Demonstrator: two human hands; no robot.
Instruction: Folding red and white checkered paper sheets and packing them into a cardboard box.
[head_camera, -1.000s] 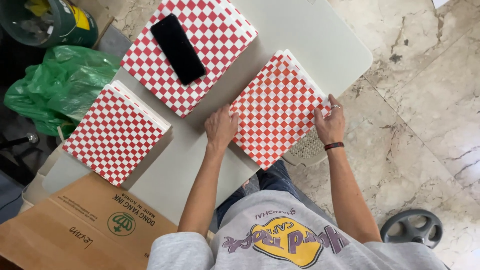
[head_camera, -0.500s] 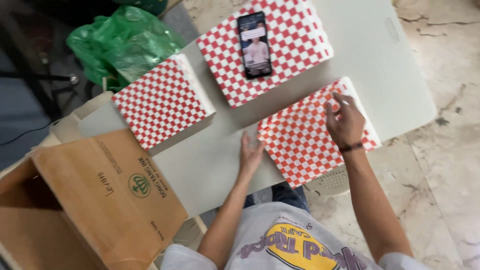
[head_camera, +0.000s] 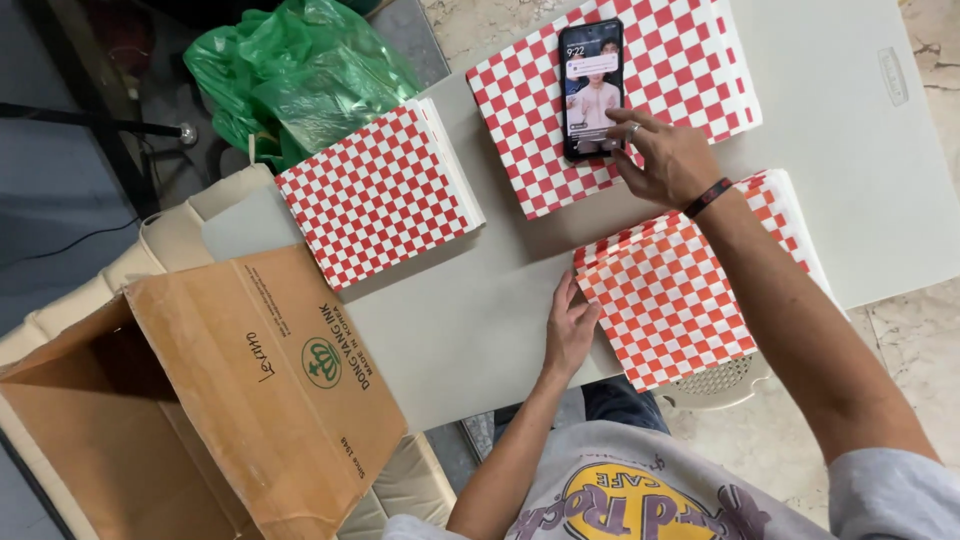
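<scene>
Right hand (head_camera: 668, 158): reached forward across the surface (head_camera: 480, 330); fingertips (head_camera: 622, 128) rest on the lower part of the phone (head_camera: 592, 88). Grip released, fingers spread, nothing clasped.
Left hand (head_camera: 572, 328): laid flat on the surface, fingers touching the left edge of the near paper stack (head_camera: 690, 285). Grip released; it presses, it does not clasp.
Phone position: black, screen lit, lying face up on the far paper stack (head_camera: 690, 75), toward that stack's left half.
Phone long axis: runs away from the person, nearly upright in the head view, with the top end farthest from the body.
Direction from grip: the phone lies forward and slightly left of the right hand; the fingertips meet its near end and its right edge.
Nearer hand: the right hand touches the phone. The left hand is well apart from it, with the near stack's corner and bare surface between.
Third stack (head_camera: 378, 195): red-and-white checked paper, at the left of the surface, untouched, well apart from both hands.
Surroundings: open cardboard box (head_camera: 230, 400) at lower left; green plastic bag (head_camera: 300, 85) beyond the third stack.
Change from half a second ago: the right hand was on the near paper stack's far corner; it is now off that stack and on the phone. The left hand was on bare surface just left of the near stack; it now touches that stack's edge. The phone has not shifted on its stack, and its screen was already lit.
</scene>
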